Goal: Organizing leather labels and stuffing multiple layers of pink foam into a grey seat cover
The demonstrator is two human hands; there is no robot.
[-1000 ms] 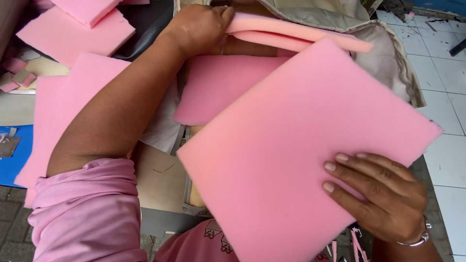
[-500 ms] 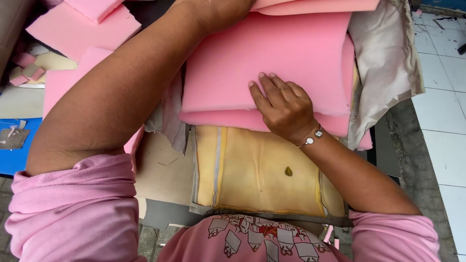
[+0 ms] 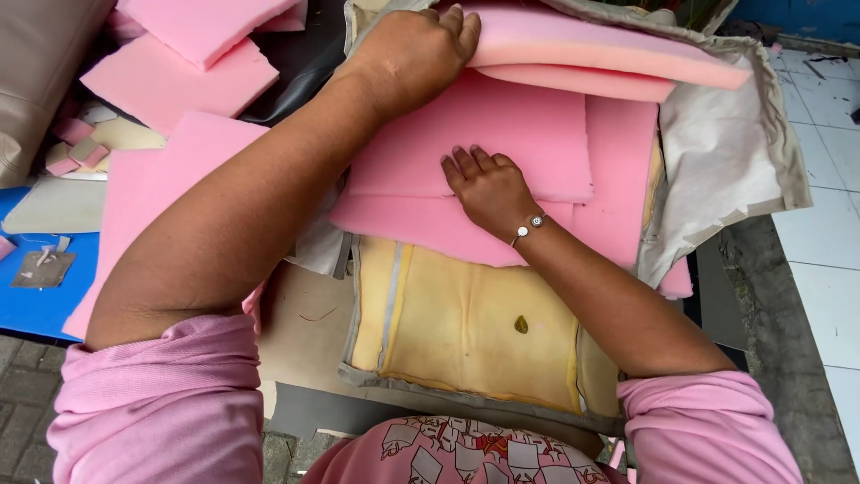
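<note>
The right hand [image 3: 488, 186] lies palm-down, fingers slightly spread and flat, gripping nothing, on a flat pink foam sheet [image 3: 475, 134]. At its twelve o'clock the left hand [image 3: 414, 49] curls its fingers closed over the edge of a thick pink foam slab [image 3: 591, 45], which is lifted above the sheet. The sheet rests on a worn yellow foam seat cushion [image 3: 466, 327] that shows at the right hand's six o'clock. A beige fabric cover [image 3: 726, 152] hangs folded open at three o'clock. At ten o'clock, well apart, lie loose pink foam offcuts [image 3: 179, 72] and a blue board [image 3: 36, 296].
</note>
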